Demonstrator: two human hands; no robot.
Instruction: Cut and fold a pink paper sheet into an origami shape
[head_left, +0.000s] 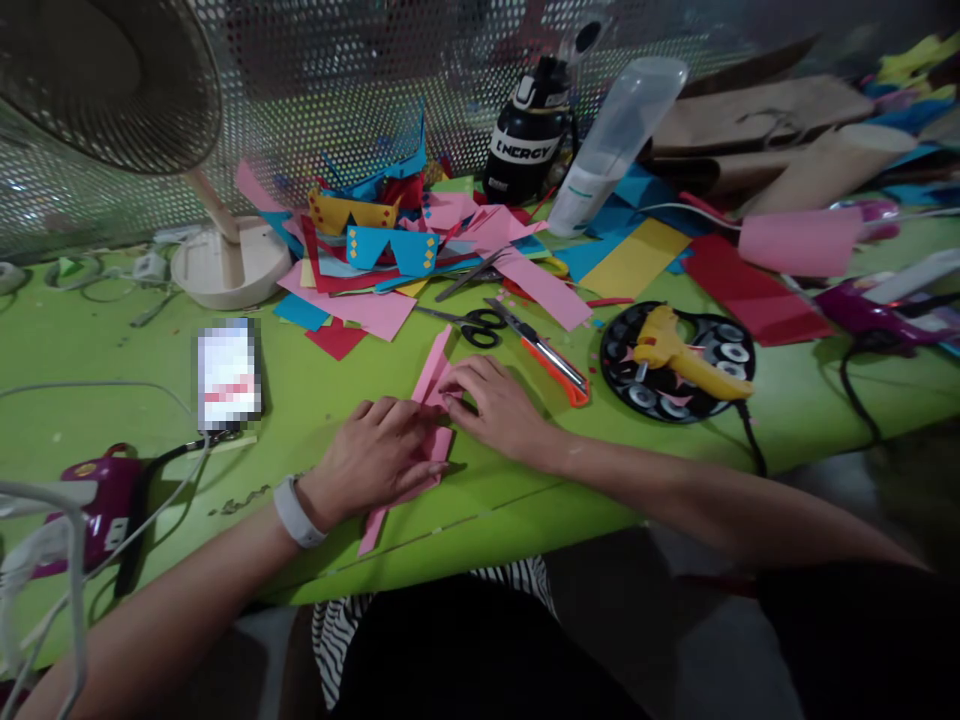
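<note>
A folded piece of pink paper (433, 372) lies on the green table below both hands, with one long narrow strip running from upper right to lower left. My left hand (379, 448) rests across the paper, fingers bent over it and thumb pressed near its lower part. At the paper's right edge, my right hand (491, 405) has its thumb and fingertips pinched together on it. The fingers partly hide the folds. Just beyond my hands lie black scissors (482, 326) and an orange utility knife (555, 365).
Coloured paper scraps and blue paper glasses (391, 251) are piled behind. A yellow glue gun (690, 355) sits on a round black tray (626, 385) at right. A phone (227, 375), a purple glue gun (94, 500) and a fan (225, 265) stand left. A black bottle (525, 140) is at the back.
</note>
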